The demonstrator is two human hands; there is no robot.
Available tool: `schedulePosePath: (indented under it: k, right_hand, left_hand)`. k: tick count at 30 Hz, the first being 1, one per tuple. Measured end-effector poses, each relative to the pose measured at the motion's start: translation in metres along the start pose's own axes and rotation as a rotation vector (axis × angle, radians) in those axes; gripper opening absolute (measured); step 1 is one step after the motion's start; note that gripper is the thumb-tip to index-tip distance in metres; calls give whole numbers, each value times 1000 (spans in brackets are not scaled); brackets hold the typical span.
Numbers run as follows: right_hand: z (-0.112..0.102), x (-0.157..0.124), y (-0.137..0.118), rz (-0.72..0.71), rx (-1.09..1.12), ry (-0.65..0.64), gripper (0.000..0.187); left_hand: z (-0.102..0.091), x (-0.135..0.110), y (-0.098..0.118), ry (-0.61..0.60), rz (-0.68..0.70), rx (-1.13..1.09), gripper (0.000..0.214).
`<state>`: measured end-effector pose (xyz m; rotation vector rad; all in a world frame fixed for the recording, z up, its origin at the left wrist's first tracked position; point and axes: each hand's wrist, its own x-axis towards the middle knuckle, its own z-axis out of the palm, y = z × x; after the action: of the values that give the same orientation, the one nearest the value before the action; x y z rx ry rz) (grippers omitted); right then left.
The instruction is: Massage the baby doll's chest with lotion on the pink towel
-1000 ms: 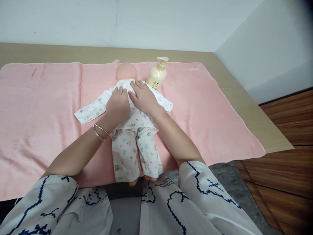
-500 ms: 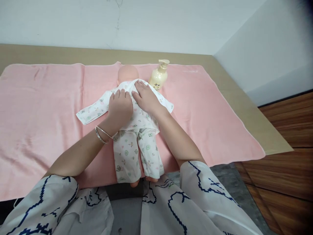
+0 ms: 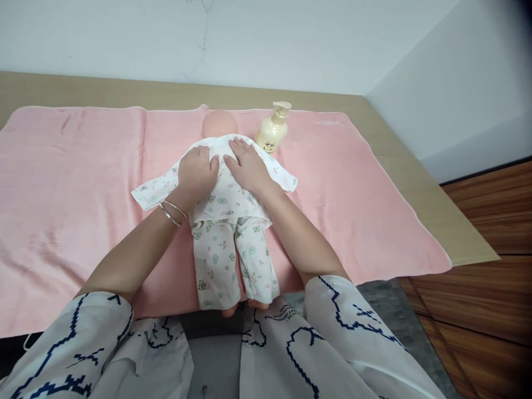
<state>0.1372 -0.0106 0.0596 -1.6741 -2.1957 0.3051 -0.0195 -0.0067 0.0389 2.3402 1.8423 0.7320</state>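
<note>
A baby doll [image 3: 220, 123] lies on a pink blanket, its bald head away from me and no face showing. It wears a white printed top [image 3: 226, 197] and matching trousers [image 3: 216, 266]; its bare feet stick out at the near end. My left hand [image 3: 197, 174] rests on the left of the doll's upper back, thumb apart from the fingers, whose tips are partly hidden. On the right of the upper back, my right hand [image 3: 249, 166] lies flat with its fingers stretched out. A cream pump bottle [image 3: 272, 133] stands just beyond my right hand.
The pink blanket [image 3: 83, 194] covers much of the light wooden table [image 3: 399, 177]. A white wall [image 3: 124, 39] runs along the back. Wood-grain panels [image 3: 490, 293] are at the lower right. My patterned clothing is close to the table's near edge.
My left hand has shifted left and slightly away from me across the doll's upper back, and its thumb now shows. My right hand stays in place.
</note>
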Motion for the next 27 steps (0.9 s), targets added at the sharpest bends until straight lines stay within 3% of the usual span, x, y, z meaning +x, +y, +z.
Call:
schedulePosePath:
  k: [6,11,16,19,22,27]
  right_hand:
    - [11,5,8,-13,3,54,58]
    - [4,4,8,-35,15,0,61]
    - [-6,7,22,-103,93,-97,62]
    - [-8,9,24,-103,84,-119,64]
    - [-9,5,15,-100,19,-111,61]
    - [-27,-19,-21,-99,-243,-90,44]
  left_hand:
    - [2,0,-2,8,10,13,46]
    - [-4,-1,0,-17,56,39,50]
    - [-24,-20,27,-140,34,126,51]
    - [-27,-34,44,-149,35,158,50]
    - [-24,-37,49,-112,21,150,51]
    - [-29,-19,31,-174,-18,106,53]
